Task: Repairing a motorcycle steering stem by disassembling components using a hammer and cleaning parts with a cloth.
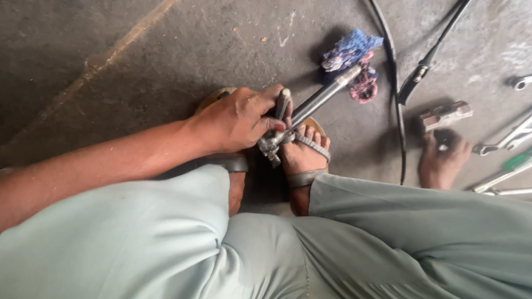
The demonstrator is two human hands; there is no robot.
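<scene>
Firmly closed left hand [239,118] around long grey steel rod [320,99] near its jointed end, braced over sandalled foot [304,155]. Right hand [442,162] spread on concrete floor [136,44]. Heavy, rigid, probably greasy; best gripped near joint.

Wearer's kit: loose pale grey-green trousers [160,266], thin fabric, soft creases, visible stitched seam down inner leg near crotch. Arms bare – no sleeves, no watch, no gloves on left hand [239,118] or right hand [442,162]. Feet in open sandals [305,158] – grey ribbed toe strap, wider dark band across instep, tan sole edge showing.
</scene>
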